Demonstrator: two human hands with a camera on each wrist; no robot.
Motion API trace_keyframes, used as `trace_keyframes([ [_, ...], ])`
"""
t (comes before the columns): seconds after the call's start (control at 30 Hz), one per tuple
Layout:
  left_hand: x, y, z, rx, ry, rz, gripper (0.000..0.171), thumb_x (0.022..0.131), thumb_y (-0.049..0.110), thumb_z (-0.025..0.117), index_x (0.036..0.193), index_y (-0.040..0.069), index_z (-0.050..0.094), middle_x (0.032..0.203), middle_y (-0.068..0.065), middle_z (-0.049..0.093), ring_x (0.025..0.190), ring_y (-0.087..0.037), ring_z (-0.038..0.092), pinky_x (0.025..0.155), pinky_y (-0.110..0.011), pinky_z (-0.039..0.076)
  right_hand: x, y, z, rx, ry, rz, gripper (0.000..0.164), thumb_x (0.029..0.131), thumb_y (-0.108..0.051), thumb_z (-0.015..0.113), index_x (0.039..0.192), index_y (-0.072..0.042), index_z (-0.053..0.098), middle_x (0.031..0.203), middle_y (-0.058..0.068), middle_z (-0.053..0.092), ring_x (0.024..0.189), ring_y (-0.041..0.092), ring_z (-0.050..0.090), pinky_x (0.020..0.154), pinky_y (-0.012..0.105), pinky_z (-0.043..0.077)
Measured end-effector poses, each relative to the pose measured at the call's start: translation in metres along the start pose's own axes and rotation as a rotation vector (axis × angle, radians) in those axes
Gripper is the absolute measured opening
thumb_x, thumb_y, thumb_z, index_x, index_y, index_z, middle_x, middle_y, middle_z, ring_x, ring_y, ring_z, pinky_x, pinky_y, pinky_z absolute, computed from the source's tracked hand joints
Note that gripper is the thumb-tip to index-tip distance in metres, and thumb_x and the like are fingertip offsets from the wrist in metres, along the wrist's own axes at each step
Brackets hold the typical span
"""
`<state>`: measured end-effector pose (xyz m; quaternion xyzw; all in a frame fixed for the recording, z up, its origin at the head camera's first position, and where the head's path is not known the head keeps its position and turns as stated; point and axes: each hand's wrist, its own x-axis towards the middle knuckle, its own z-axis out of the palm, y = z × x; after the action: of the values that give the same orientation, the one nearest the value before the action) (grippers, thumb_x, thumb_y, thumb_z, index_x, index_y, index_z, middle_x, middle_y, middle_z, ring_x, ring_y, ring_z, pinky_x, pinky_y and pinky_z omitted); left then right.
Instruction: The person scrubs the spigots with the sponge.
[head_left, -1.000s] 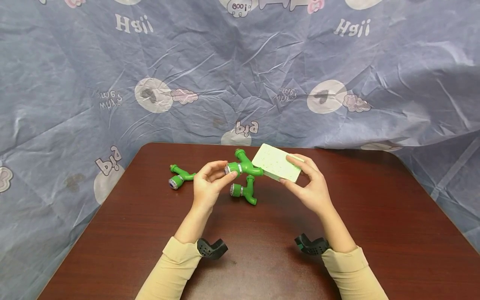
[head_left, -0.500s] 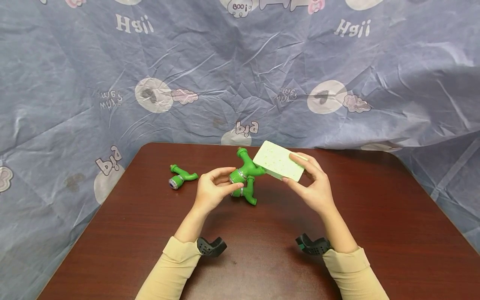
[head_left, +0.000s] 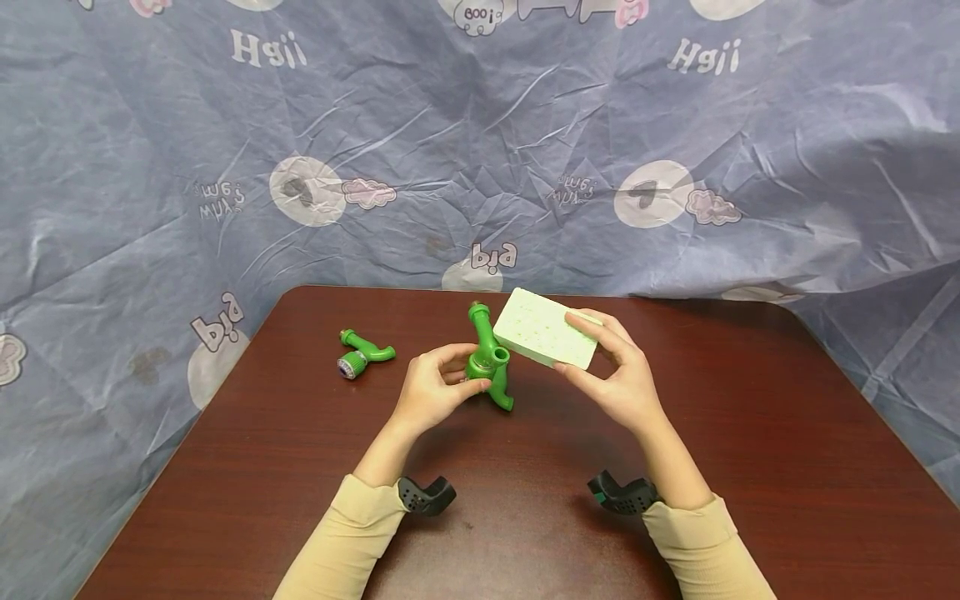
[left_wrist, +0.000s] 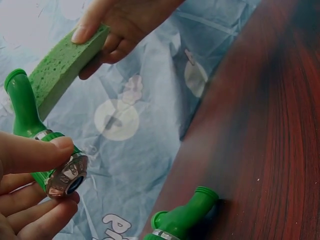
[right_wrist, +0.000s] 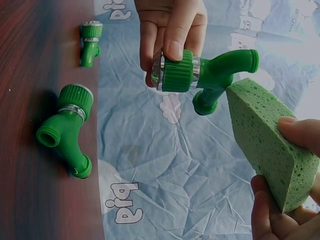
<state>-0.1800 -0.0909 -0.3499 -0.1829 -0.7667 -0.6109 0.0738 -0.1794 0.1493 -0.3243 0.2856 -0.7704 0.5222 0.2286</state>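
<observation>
My left hand grips a green faucet by its ribbed knob, with the thumb on one side and the fingers on the other. In the right wrist view the faucet's spout points towards the right. A pale green sponge is pinched between the thumb and fingers of my right hand. One end of the sponge is right at the faucet's body in the right wrist view. Both things are held up over the table.
A second green faucet lies on the dark wooden table behind the held one, partly hidden by it. Another green faucet lies further left. A wrinkled blue printed cloth hangs behind the table.
My left hand has moved slightly right and down and turned the faucet, so its spout opening faces the head camera. The sponge rose a little, then came back left and down beside the faucet.
</observation>
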Motion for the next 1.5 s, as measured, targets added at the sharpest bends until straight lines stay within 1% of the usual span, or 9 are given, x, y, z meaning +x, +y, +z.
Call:
trace_keyframes([
  [0.1, -0.001, 0.003, 0.0, -0.011, 0.013, 0.014, 0.041, 0.073, -0.007, 0.075, 0.112, -0.01, 0.062, 0.102, -0.025, 0.065, 0.092, -0.037, 0.065, 0.081, -0.045, 0.053, 0.0, 0.0, -0.001, 0.023, 0.011, -0.004, 0.056, 0.068, 0.017, 0.073, 0.121, 0.01, 0.057, 0.123, 0.023, 0.052, 0.108, 0.011, 0.052, 0.083, 0.016, 0.044],
  [0.27, -0.001, 0.001, 0.002, -0.035, 0.01, 0.055, 0.041, 0.073, -0.008, 0.075, 0.111, -0.01, 0.061, 0.103, -0.025, 0.065, 0.094, -0.036, 0.065, 0.083, -0.043, 0.052, 0.0, 0.005, -0.002, 0.124, 0.035, -0.019, 0.058, 0.068, 0.022, 0.07, 0.122, 0.012, 0.054, 0.125, 0.027, 0.05, 0.109, 0.014, 0.052, 0.084, 0.018, 0.045],
  [0.53, -0.002, 0.003, 0.007, -0.013, -0.005, 0.133, 0.041, 0.071, -0.011, 0.075, 0.11, -0.011, 0.061, 0.105, -0.024, 0.063, 0.095, -0.035, 0.064, 0.083, -0.042, 0.053, -0.004, 0.028, -0.002, 0.228, -0.114, -0.033, 0.059, 0.07, 0.017, 0.071, 0.126, 0.006, 0.054, 0.128, 0.018, 0.049, 0.112, 0.02, 0.05, 0.081, 0.022, 0.047],
  [0.7, -0.002, 0.005, 0.009, -0.028, -0.038, 0.178, 0.04, 0.071, -0.012, 0.075, 0.108, -0.012, 0.062, 0.103, -0.024, 0.063, 0.094, -0.035, 0.064, 0.083, -0.042, 0.053, -0.004, 0.024, -0.001, 0.217, -0.124, -0.045, 0.061, 0.068, 0.022, 0.071, 0.125, 0.009, 0.054, 0.127, 0.02, 0.049, 0.111, 0.02, 0.051, 0.083, 0.022, 0.047],
  [0.97, -0.004, 0.008, 0.013, -0.043, -0.081, 0.229, 0.037, 0.07, -0.014, 0.074, 0.105, -0.012, 0.063, 0.103, -0.022, 0.063, 0.089, -0.034, 0.064, 0.081, -0.039, 0.054, -0.001, 0.001, 0.001, 0.088, -0.041, -0.078, 0.056, 0.065, 0.023, 0.071, 0.118, 0.014, 0.055, 0.122, 0.027, 0.05, 0.113, 0.015, 0.049, 0.09, 0.02, 0.042],
  [1.17, -0.006, 0.008, 0.018, -0.044, -0.129, 0.241, 0.04, 0.07, -0.014, 0.075, 0.107, -0.012, 0.063, 0.105, -0.022, 0.063, 0.086, -0.033, 0.065, 0.08, -0.04, 0.054, 0.001, 0.003, 0.0, 0.028, 0.086, -0.043, 0.055, 0.067, 0.021, 0.071, 0.118, 0.014, 0.055, 0.122, 0.029, 0.049, 0.11, 0.012, 0.05, 0.085, 0.016, 0.043],
  [1.33, -0.006, 0.007, 0.019, -0.049, -0.133, 0.229, 0.04, 0.07, -0.013, 0.075, 0.108, -0.012, 0.063, 0.103, -0.022, 0.063, 0.085, -0.034, 0.066, 0.079, -0.041, 0.054, 0.002, 0.006, -0.001, 0.018, 0.218, -0.01, 0.055, 0.068, 0.019, 0.071, 0.12, 0.014, 0.055, 0.124, 0.03, 0.048, 0.11, 0.012, 0.049, 0.083, 0.014, 0.044],
  [1.4, -0.006, 0.007, 0.019, -0.056, -0.124, 0.228, 0.04, 0.07, -0.013, 0.075, 0.108, -0.012, 0.063, 0.103, -0.023, 0.063, 0.084, -0.035, 0.066, 0.078, -0.041, 0.054, 0.002, 0.007, -0.003, 0.041, 0.231, -0.011, 0.054, 0.068, 0.02, 0.07, 0.12, 0.014, 0.054, 0.123, 0.03, 0.049, 0.109, 0.013, 0.05, 0.082, 0.014, 0.044],
  [1.5, -0.005, 0.007, 0.018, -0.063, -0.111, 0.233, 0.04, 0.07, -0.014, 0.075, 0.108, -0.013, 0.062, 0.104, -0.023, 0.063, 0.084, -0.036, 0.066, 0.077, -0.042, 0.055, 0.001, 0.007, -0.006, 0.123, 0.166, -0.027, 0.054, 0.067, 0.024, 0.068, 0.119, 0.015, 0.054, 0.123, 0.029, 0.05, 0.109, 0.015, 0.052, 0.083, 0.018, 0.045],
])
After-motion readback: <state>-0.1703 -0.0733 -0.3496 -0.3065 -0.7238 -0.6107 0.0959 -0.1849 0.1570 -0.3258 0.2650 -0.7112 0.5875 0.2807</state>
